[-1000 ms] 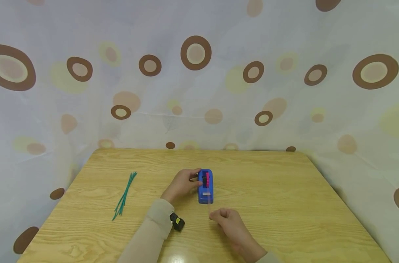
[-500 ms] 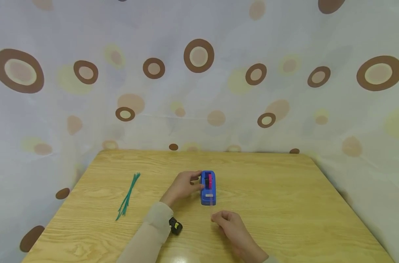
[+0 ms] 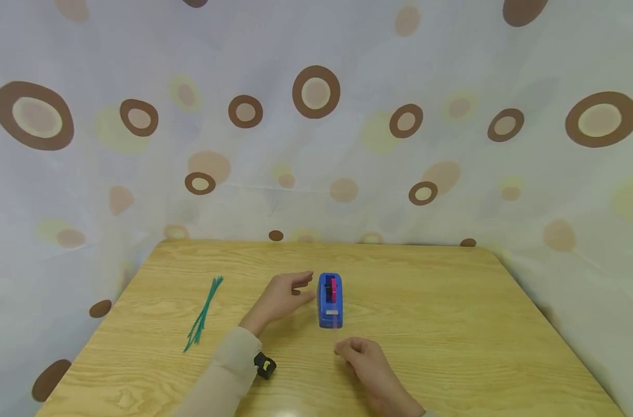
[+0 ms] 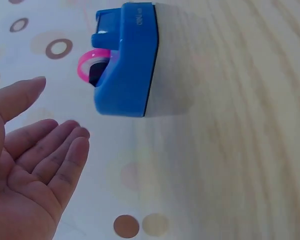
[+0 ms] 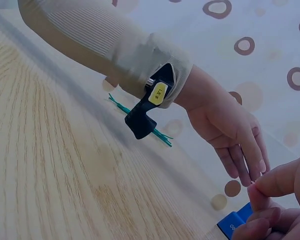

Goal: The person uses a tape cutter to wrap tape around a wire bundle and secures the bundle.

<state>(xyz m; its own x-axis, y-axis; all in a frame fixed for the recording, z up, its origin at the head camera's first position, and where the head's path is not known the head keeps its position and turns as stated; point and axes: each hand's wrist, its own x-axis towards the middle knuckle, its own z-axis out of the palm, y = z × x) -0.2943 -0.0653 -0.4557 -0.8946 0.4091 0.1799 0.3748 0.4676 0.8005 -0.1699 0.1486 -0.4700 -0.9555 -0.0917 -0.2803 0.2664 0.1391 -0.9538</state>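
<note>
A blue tape dispenser (image 3: 324,310) with a pink roll of tape (image 3: 334,289) stands on the table in the head view. From its cutting end a clear strip of tape (image 3: 335,333) runs toward me, and my right hand (image 3: 365,362) pinches the strip's end between thumb and forefinger. My left hand (image 3: 282,298) is just left of the dispenser, apart from it, fingers loosely extended and holding nothing. The left wrist view shows that palm (image 4: 32,185) bare beside the dispenser (image 4: 132,65).
A bundle of thin green ties (image 3: 204,315) lies at the left of the wooden table (image 3: 425,301). A black wrist camera (image 3: 265,366) is strapped to my left sleeve. Behind the table hangs a curtain (image 3: 347,150) with brown circles.
My left hand has let go of the dispenser and drawn back to the left. My right hand still pinches the tape strip in nearly the same place.
</note>
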